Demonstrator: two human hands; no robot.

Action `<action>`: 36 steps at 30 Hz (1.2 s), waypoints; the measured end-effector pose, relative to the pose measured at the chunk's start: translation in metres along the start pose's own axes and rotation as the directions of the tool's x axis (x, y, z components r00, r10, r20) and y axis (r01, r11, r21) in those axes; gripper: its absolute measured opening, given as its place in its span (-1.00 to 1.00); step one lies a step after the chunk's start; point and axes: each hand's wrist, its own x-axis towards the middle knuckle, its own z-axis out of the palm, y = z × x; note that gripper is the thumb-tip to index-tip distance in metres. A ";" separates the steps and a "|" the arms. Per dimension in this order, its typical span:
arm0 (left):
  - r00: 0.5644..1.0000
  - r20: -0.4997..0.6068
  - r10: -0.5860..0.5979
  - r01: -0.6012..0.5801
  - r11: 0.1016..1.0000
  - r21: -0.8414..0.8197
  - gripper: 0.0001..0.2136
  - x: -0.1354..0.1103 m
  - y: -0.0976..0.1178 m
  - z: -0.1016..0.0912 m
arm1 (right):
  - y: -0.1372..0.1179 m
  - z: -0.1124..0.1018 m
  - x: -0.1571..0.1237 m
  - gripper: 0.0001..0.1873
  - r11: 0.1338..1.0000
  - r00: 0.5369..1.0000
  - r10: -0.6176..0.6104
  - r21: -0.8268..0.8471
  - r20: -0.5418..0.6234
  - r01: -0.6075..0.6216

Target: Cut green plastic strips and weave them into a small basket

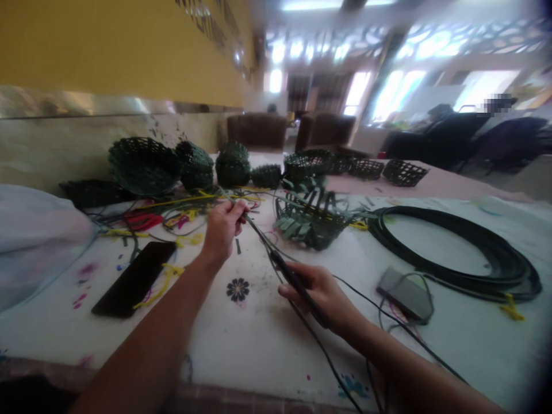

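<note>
My left hand [223,230] is closed in a pinch around a thin dark green strip [257,230]. The strip slants down from there toward my right hand [317,296], whose fingers wrap around a long, slim black-handled tool [297,287]. The tool's tip meets the strip, but what kind of tool it is I cannot make out. Just beyond my hands sits a partly woven green basket [317,221], its loose strip ends sticking up and out. Long dark strands run from near the right hand to the table's front edge.
A large coil of dark green strip [509,264] lies at the right, near a grey block [405,293]. A black phone-like slab [134,279] lies left of my left hand. Several woven baskets [144,167] line the back, and a whitish bag [38,241] bulges at the left.
</note>
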 end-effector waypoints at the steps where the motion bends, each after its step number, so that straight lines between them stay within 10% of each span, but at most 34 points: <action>1: 1.000 0.002 0.006 -0.006 1.000 0.003 -0.78 0.000 0.000 0.000 | 0.001 -0.001 0.000 -0.68 1.000 1.000 -0.002 -0.003 0.004 0.002; 36: 0.993 -0.036 0.113 -0.113 0.994 0.011 -0.76 -0.010 -0.008 0.011 | -0.001 0.002 0.000 -0.48 0.988 0.996 0.090 0.122 0.017 -0.091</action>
